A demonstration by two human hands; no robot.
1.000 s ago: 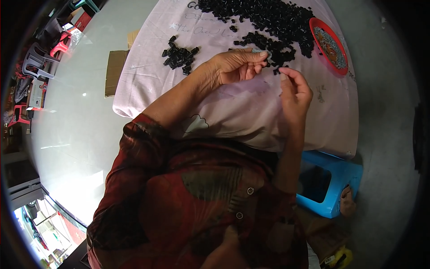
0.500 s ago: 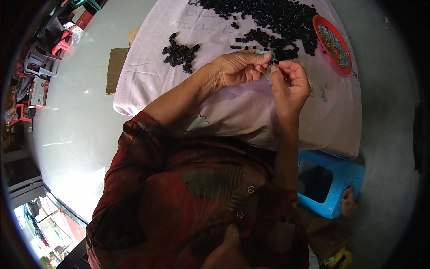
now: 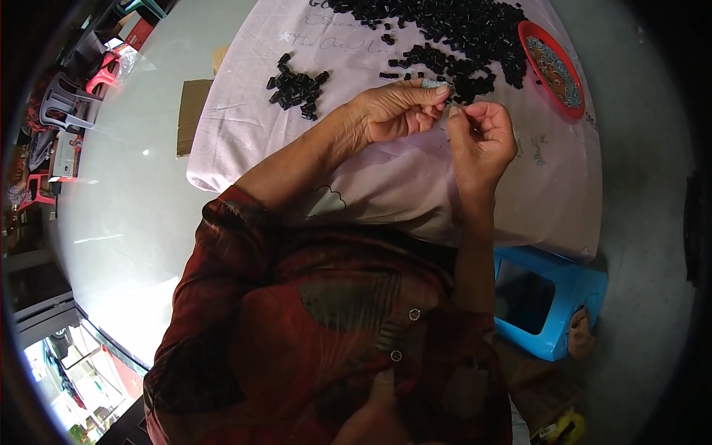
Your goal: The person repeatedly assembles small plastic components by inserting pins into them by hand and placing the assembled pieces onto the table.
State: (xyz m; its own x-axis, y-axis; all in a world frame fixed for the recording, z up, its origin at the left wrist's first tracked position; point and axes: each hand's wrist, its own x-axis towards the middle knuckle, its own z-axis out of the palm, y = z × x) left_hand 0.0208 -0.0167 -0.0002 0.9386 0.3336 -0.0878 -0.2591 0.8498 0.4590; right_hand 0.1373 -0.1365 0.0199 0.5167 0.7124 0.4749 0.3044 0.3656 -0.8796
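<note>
Both my hands meet above the near part of a cloth-covered table. My left hand is closed, thumb against the curled fingers, and a grey speckled patch shows by its thumb; I cannot tell what it is. Close beside it, my right hand pinches with thumb and forefinger, and whatever is between them is too small to make out. Just beyond the hands lies a spread of small black plastic pieces, part of a large heap. A smaller group of the same pieces lies to the left.
A red plastic tray with small silvery metal parts stands at the right table edge. A few silvery bits lie on the pink tablecloth. Below the table's right corner is a blue stool; cardboard lies at left.
My right hand has shifted very slightly to the right, its fingertips still close to my left hand. The left hand stays in place. The view has moved a little.
</note>
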